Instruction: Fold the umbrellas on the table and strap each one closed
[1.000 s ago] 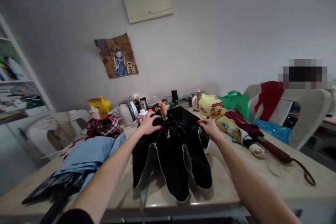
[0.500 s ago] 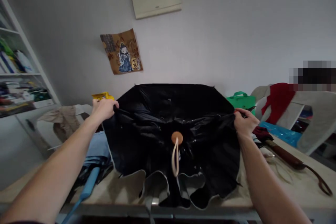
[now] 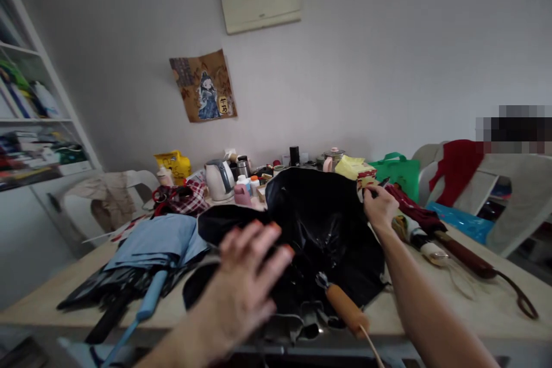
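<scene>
Grey wall (image 3: 366,57) is seen behind a long pale table (image 3: 457,316). At the middle of the table, near its front edge, a black umbrella (image 3: 319,207) is partly opened, its glossy inner side exposed and its folds left uneven. Its orange-brown handle (image 3: 347,307) is tilted toward the lower right, with a pale cord (image 3: 371,345) attached at the end. The canopy's right edge is pinched between the fingertips of the right hand (image 3: 379,204). Over the canopy's left part, the left hand (image 3: 245,282) is held with its fingers spread and is blurred; whether the cloth is touched cannot be told. To the left, a folded light-blue umbrella (image 3: 157,241) is laid; to the right, a dark-red umbrella (image 3: 420,210) with a brown handle (image 3: 470,254). Farther back, a kettle (image 3: 219,180), a yellow bag (image 3: 175,165) and a green bag (image 3: 399,172) are placed. A brown poster (image 3: 207,89) is fixed to the wall.
</scene>
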A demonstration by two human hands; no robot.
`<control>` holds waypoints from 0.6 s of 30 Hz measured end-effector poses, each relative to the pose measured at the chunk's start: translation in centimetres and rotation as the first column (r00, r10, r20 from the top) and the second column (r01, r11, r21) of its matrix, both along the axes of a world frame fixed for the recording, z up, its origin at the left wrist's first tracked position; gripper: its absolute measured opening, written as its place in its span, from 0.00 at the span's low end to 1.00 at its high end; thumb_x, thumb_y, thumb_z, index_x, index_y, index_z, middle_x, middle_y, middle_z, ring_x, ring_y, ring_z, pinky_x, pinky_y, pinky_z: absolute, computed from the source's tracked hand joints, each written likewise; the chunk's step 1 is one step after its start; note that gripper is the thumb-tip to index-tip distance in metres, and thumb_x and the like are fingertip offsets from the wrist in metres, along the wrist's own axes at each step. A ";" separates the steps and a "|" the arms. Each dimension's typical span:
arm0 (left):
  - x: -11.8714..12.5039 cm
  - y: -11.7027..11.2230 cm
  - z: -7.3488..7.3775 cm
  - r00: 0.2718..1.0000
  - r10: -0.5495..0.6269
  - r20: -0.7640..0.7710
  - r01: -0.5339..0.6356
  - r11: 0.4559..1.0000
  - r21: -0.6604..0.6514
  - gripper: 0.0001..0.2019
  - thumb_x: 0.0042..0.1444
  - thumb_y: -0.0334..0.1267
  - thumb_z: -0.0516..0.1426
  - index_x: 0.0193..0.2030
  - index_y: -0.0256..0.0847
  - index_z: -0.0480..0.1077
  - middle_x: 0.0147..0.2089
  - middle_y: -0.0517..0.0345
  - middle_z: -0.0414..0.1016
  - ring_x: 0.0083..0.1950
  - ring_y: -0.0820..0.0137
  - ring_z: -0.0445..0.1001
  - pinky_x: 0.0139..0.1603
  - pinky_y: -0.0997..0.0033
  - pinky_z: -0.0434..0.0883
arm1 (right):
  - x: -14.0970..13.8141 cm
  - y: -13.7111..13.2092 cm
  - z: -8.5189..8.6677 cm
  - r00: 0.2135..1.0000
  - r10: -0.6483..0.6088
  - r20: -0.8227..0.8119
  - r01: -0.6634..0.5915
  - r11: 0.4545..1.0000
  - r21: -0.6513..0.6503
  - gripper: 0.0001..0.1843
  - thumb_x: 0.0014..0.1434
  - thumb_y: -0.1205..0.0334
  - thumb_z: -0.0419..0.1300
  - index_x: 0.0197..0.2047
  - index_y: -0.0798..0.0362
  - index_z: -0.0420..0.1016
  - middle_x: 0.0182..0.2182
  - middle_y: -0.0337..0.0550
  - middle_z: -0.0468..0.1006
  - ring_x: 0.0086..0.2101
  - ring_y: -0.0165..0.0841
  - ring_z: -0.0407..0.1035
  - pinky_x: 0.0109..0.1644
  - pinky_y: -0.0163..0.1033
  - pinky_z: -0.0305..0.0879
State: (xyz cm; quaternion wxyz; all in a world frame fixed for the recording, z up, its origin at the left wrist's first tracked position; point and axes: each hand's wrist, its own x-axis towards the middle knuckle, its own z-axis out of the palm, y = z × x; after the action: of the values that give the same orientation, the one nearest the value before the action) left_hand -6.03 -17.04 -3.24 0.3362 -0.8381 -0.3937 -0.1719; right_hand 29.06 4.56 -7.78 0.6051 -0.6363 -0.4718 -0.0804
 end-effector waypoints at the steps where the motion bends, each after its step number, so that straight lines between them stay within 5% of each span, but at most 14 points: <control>1: 1.5 -1.0 -1.4 0.993 -0.107 -0.053 0.104 0.993 -0.054 0.45 0.45 0.56 0.65 0.69 0.52 0.55 0.72 0.49 0.52 0.70 0.47 0.50 0.66 0.46 0.54 | -0.5 -0.1 0.1 0.999 0.030 0.016 -0.030 0.999 0.017 0.20 0.53 0.57 0.51 0.38 0.58 0.81 0.38 0.55 0.82 0.38 0.45 0.75 0.48 0.45 0.67; 3: 4.4 -1.8 -4.2 0.976 -0.200 -0.085 0.194 0.979 -0.068 0.45 0.46 0.63 0.62 0.68 0.48 0.57 0.72 0.49 0.54 0.68 0.48 0.53 0.63 0.48 0.58 | -1.8 -0.3 0.3 0.995 0.082 0.052 -0.084 0.996 0.042 0.20 0.53 0.57 0.51 0.38 0.57 0.81 0.36 0.53 0.82 0.37 0.43 0.74 0.46 0.44 0.67; 7: 8.9 -0.7 -8.4 0.959 -0.241 -0.150 0.251 0.966 0.056 0.19 0.63 0.42 0.53 0.60 0.50 0.67 0.70 0.56 0.58 0.66 0.54 0.58 0.61 0.49 0.59 | -3.4 -0.9 0.9 0.985 0.118 0.128 -0.124 0.991 0.044 0.19 0.55 0.58 0.51 0.38 0.57 0.81 0.35 0.54 0.82 0.34 0.42 0.74 0.44 0.43 0.67; 11: 10.7 0.9 -9.0 0.931 -0.354 -0.087 0.354 0.935 -0.016 0.12 0.64 0.37 0.51 0.51 0.42 0.71 0.57 0.52 0.73 0.61 0.55 0.65 0.59 0.46 0.60 | -2.7 -1.8 1.3 0.971 0.174 0.166 -0.171 0.985 -0.031 0.16 0.54 0.58 0.53 0.36 0.54 0.81 0.34 0.51 0.83 0.34 0.41 0.74 0.44 0.42 0.68; 13: 10.3 2.4 -6.4 0.923 -0.377 0.078 0.384 0.916 -0.116 0.08 0.62 0.38 0.54 0.45 0.42 0.71 0.43 0.54 0.78 0.53 0.59 0.71 0.62 0.43 0.59 | -1.5 -2.3 1.7 0.961 0.212 0.175 -0.199 0.976 -0.089 0.16 0.53 0.56 0.54 0.36 0.53 0.81 0.34 0.50 0.82 0.34 0.41 0.74 0.44 0.43 0.68; 15: 9.1 5.0 -1.8 0.888 -0.246 0.389 0.344 0.916 -0.207 0.09 0.60 0.44 0.57 0.42 0.43 0.72 0.40 0.55 0.78 0.48 0.61 0.73 0.63 0.40 0.56 | -0.1 -2.8 2.6 0.959 0.212 0.189 -0.194 0.975 -0.108 0.18 0.53 0.54 0.54 0.38 0.54 0.81 0.35 0.51 0.81 0.36 0.42 0.73 0.46 0.44 0.68; 18: 6.6 10.4 6.6 0.631 0.042 0.774 0.329 0.890 -0.317 0.11 0.64 0.41 0.53 0.40 0.37 0.72 0.38 0.48 0.79 0.41 0.63 0.76 0.53 0.54 0.69 | 1.0 -4.6 5.5 0.963 0.127 0.239 -0.131 0.991 0.003 0.24 0.53 0.51 0.54 0.46 0.57 0.79 0.42 0.57 0.77 0.45 0.46 0.70 0.53 0.51 0.66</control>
State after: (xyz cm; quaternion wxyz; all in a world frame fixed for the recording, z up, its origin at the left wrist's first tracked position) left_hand 0.60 -6.60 3.34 -0.0701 -0.7679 -0.4557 -0.4446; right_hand 30.08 -0.01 -2.27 0.5540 -0.5841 -0.5807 -0.1210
